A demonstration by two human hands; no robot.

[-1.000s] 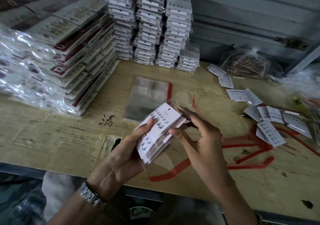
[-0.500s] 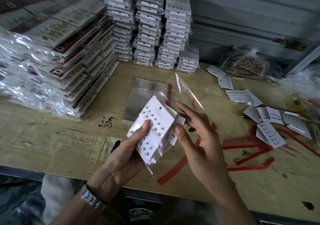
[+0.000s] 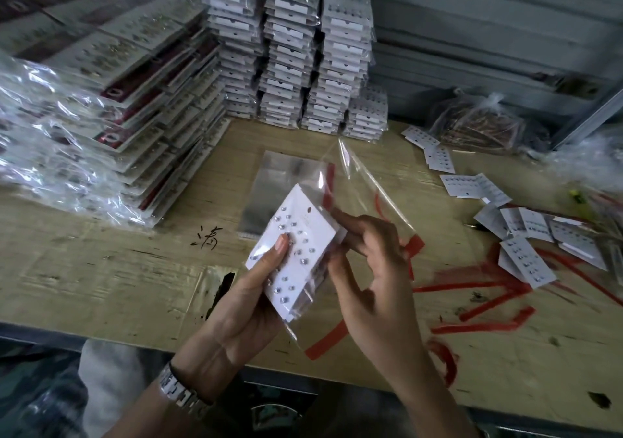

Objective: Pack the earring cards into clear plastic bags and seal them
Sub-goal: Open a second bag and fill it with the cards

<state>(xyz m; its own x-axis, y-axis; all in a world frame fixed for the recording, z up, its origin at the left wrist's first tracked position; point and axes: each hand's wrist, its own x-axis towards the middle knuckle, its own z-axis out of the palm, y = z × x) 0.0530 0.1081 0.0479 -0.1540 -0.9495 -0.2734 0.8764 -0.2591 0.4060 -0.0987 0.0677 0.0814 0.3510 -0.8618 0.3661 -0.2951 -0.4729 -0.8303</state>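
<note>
A small stack of white earring cards [image 3: 296, 235] with silver studs sits partly inside a clear plastic bag [image 3: 364, 181], held above the cardboard-covered table. My left hand [image 3: 242, 306] grips the stack from below, thumb pressed on the top card. My right hand [image 3: 371, 269] pinches the stack's right edge and the bag, whose open mouth and flap stand up behind the cards. A pile of empty clear bags [image 3: 286, 188] lies flat on the table just behind my hands.
Tall stacks of bagged cards [image 3: 303, 49] stand at the back. A large heap of packed cards in plastic [image 3: 101, 107] fills the left. Loose earring cards [image 3: 526, 231] lie scattered at the right, with a bag of reddish items [image 3: 478, 124] behind them.
The card stack has slid deeper into the clear bag. The bag's mouth now stands up higher behind the cards, and both hands have shifted slightly.
</note>
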